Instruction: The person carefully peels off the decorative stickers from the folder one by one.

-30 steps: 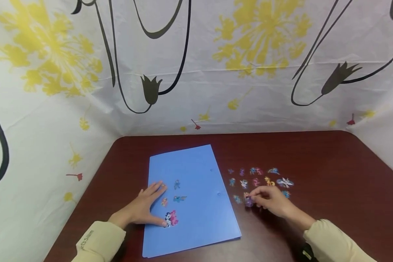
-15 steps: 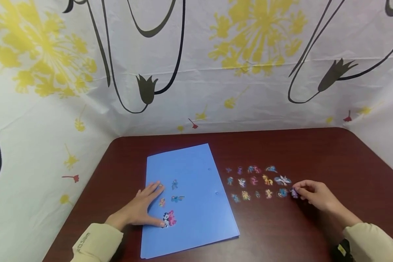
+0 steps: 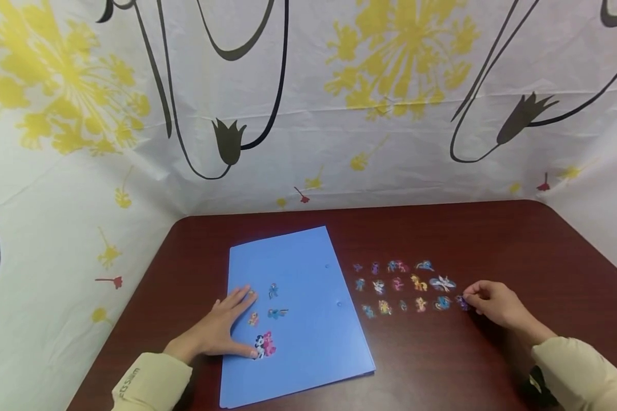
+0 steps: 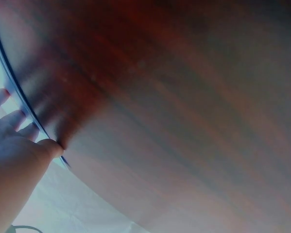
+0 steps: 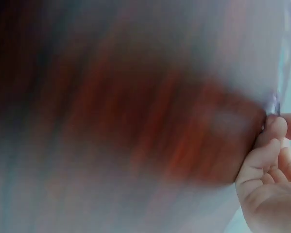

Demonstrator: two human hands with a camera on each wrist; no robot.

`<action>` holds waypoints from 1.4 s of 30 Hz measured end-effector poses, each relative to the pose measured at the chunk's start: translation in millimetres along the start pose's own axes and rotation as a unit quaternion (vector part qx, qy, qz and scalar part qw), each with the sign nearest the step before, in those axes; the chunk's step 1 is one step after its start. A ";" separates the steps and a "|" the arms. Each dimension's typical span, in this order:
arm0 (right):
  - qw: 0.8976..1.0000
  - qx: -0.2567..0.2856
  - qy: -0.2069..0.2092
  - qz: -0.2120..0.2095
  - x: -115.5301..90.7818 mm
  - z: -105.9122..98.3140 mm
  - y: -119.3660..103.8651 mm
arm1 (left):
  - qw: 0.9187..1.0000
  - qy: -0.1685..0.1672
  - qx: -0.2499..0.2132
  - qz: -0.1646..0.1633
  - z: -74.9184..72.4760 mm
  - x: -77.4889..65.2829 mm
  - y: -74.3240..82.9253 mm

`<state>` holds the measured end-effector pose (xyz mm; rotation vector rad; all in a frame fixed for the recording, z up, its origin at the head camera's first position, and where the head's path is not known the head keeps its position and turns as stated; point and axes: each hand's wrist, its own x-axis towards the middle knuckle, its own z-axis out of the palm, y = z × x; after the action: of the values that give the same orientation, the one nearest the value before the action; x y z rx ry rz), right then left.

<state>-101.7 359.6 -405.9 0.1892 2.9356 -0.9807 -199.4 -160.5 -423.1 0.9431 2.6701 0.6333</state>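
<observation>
A blue folder (image 3: 308, 354) lies on the left half of the dark red-brown table, with several small cartoon pony stickers on it. My left hand (image 3: 221, 326) rests spread on its left edge, the thumb at a black-and-pink pony sticker (image 3: 268, 342). To the right of the folder, several more pony stickers lie on the table in three rough rows. At the right end of the front row, my right hand (image 3: 501, 305) pinches a small purple pony sticker (image 3: 461, 302) between thumb and forefinger, down at the table. The right wrist view shows this pinch (image 5: 274, 128) from the side.
A blue pony sticker (image 3: 442, 303) lies just left of the right hand, a winged one (image 3: 443, 283) behind it. A white cloth (image 3: 298, 142) with yellow and dark plant prints hangs behind and beside the table (image 3: 421, 365).
My right hand has carried the purple sticker from the middle of the front row to its right end and now holds it there. The left hand has stayed on the folder.
</observation>
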 end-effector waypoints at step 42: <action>0.996 0.013 0.065 -0.064 15.4 19.3 -36.0 | 1.000 -0.013 0.005 -0.005 -0.9 -2.2 -0.4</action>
<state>-121.7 321.0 -401.0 0.0691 3.0871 -1.0631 -198.3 -162.5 -422.3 0.9334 2.6563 0.6028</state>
